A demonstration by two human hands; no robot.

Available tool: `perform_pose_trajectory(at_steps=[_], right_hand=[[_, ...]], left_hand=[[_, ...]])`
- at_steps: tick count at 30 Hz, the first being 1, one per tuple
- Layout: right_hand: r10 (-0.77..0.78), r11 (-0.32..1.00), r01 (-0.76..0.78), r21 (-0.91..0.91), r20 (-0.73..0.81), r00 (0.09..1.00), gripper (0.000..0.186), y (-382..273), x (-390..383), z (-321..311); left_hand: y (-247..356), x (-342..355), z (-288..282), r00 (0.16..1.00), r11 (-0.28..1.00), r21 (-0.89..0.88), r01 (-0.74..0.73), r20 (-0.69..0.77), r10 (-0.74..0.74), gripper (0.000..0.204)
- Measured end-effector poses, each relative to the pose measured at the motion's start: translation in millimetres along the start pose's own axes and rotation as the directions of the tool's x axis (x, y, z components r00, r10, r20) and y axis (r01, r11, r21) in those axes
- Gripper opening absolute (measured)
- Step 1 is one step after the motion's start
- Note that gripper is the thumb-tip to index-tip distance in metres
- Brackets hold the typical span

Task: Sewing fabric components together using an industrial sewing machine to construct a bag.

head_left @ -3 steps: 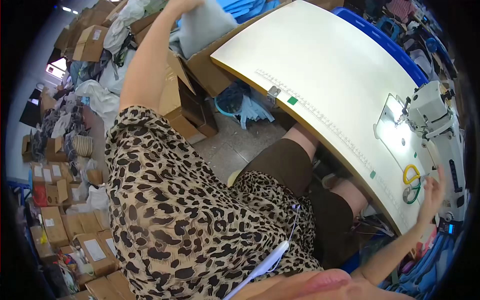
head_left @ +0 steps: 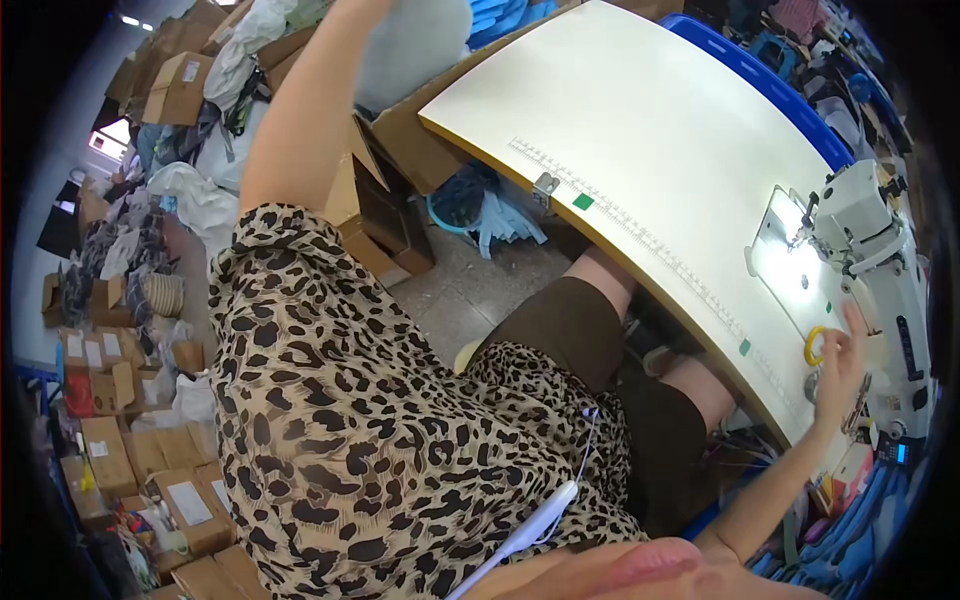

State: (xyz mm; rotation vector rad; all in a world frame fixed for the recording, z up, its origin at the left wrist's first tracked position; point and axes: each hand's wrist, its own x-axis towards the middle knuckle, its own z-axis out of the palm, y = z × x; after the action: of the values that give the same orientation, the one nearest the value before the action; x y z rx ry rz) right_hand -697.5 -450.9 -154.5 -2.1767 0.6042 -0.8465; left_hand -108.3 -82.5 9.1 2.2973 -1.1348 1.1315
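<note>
Resting on the white laminate surface (head_left: 640, 110), near its right-hand end, is a tool with a rounded yellow handle loop (head_left: 813, 346); the remainder of the tool is largely covered by the right hand (head_left: 843, 368). This grip stands loose, with fingers apart and the index finger extended upward. The thumb side lies just beside the loop; whether it touches cannot be told.

The left hand lies beyond the upper edge of view, so the state of its grip cannot be determined. The bare left forearm (head_left: 305, 120) rises beside a pale grey, soft-looking sheet material (head_left: 415, 55), which sits over an open brown cardboard box (head_left: 412, 150); contact at the hand cannot be confirmed.

Beyond the right hand's fingertips stands a white sewing machine (head_left: 862, 212), its lamp lighting the shiny metal bed plate (head_left: 778, 245). A small control box with a lit blue display (head_left: 902, 453) is fixed at its lower end. Along the surface's near edge run a printed ruler scale, a green square marker (head_left: 583, 202) and a metal bracket (head_left: 545, 188). A blue plastic tray (head_left: 758, 82) borders the far edge. Light blue fabric strips (head_left: 508, 220) hang on the floor side, below the surface.
</note>
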Motion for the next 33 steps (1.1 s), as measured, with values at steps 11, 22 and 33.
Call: perform_pose_trajectory(at_steps=[11, 22, 33], right_hand=[[-0.044, 0.997, 0.048, -0.059, 0.070, 0.997, 0.029, -28.4, -17.7, 116.6], [-0.079, 0.989, 0.081, -0.124, 0.022, 0.997, 0.027, -35.8, -23.1, 117.8], [-0.073, 0.985, 0.072, -0.159, 0.000, 0.997, 0.024, -31.0, -25.0, 116.5]], left_hand=[[270.3, -170.1, 43.8, 0.841, 0.756, -0.610, -0.236, 0.262, 0.473, 0.016], [253.2, -176.4, 17.5, 0.633, 0.753, -0.595, -0.281, 0.475, 0.611, 0.080], [252.1, -187.3, 49.6, 0.578, 0.532, -0.842, -0.090, 0.391, 0.716, 0.033]])
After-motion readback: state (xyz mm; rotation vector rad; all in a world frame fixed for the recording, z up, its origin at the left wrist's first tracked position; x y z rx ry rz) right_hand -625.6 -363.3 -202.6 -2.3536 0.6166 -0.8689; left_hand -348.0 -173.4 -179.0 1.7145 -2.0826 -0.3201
